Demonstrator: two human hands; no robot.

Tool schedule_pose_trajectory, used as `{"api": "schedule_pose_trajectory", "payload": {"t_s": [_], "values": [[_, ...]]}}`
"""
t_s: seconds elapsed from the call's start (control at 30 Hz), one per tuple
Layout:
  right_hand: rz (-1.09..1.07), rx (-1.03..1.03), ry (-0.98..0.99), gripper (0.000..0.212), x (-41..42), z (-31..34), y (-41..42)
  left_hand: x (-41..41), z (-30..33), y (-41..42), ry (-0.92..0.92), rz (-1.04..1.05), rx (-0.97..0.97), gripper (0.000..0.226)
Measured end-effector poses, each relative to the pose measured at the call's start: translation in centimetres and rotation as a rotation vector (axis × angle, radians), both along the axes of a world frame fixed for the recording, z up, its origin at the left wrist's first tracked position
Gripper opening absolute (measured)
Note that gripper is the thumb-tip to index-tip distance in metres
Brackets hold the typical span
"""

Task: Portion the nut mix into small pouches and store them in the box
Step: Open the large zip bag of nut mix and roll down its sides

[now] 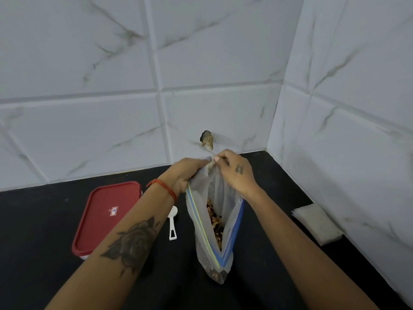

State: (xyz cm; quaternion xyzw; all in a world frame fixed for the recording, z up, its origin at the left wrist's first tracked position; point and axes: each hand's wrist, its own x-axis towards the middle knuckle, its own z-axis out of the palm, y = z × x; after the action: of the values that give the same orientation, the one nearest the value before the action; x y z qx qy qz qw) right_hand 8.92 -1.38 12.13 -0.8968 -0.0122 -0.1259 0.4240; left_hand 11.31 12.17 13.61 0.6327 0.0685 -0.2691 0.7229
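A large clear zip bag point(201, 222) with a blue and yellow seal strip stands on the black counter, its mouth partly spread. Brown nut mix point(216, 224) shows inside it. My left hand point(187, 171) pinches the far end of the bag's left lip. My right hand point(234, 170) pinches the right lip at the same far end, fingertips almost touching the left hand's. A box with a red lid point(105, 218) lies shut to the left. A stack of small clear pouches point(317, 222) lies at the right, by the wall.
A white plastic scoop point(172, 222) lies on the black counter point(263, 265) between the box and the bag, partly under my left forearm. White marble-look tiled walls point(201, 70) close the back and right side. A chipped hole point(206, 139) marks the back wall.
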Motion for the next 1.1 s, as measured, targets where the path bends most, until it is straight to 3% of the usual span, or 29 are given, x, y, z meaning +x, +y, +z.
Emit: {"api": "schedule_pose_trajectory", "payload": {"t_s": [0.1,0.17,0.23,0.3,0.4,0.57,0.63,0.7,0.83,0.93,1.0,1.1], "values": [[-0.049,0.477,0.203,0.014,1.3,-0.3,0.2,-0.5,-0.4,-0.2,0.065,0.034,-0.175,0.027],[-0.111,0.743,0.339,0.014,1.9,-1.0,0.0,-1.0,-0.6,-0.3,-0.111,0.048,0.038,0.033],[-0.179,0.865,0.389,0.015,2.2,-1.5,-0.4,-2.1,-0.7,-0.1,-0.316,0.036,0.341,0.039],[-0.207,0.881,0.396,0.016,2.2,-2.0,-0.6,-2.7,-0.9,0.3,-0.339,-0.033,0.428,0.038],[-0.199,0.763,0.380,0.024,1.9,-2.0,-0.5,-3.3,-1.0,0.8,-0.300,-0.067,0.402,0.029],[-0.273,-0.041,0.185,0.058,-1.4,-0.2,-0.9,-4.2,-1.3,0.5,-0.228,0.117,0.231,0.018],[-0.230,-0.180,0.157,0.060,-3.5,0.3,-0.9,-4.2,-1.7,0.4,-0.206,0.160,0.180,0.017],[-0.122,-0.122,0.271,0.046,-4.9,0.2,-0.8,-4.4,-1.9,0.2,-0.174,0.185,0.111,0.015],[-0.122,0.411,0.346,0.022,-4.3,-1.8,-1.0,-5.2,-2.5,-0.4,-0.081,0.241,-0.023,0.014],[-0.217,0.744,0.398,0.017,-3.9,-2.6,-1.3,-6.0,-2.7,-0.1,-0.228,0.191,0.232,0.025],[-0.257,0.779,0.382,0.020,-4.3,-2.8,-1.1,-6.8,-2.3,0.4,-0.302,0.103,0.352,0.029],[-0.297,0.684,0.344,0.022,-4.7,-2.8,-0.4,-7.9,-1.7,0.6,-0.209,-0.024,0.276,0.019]]}}
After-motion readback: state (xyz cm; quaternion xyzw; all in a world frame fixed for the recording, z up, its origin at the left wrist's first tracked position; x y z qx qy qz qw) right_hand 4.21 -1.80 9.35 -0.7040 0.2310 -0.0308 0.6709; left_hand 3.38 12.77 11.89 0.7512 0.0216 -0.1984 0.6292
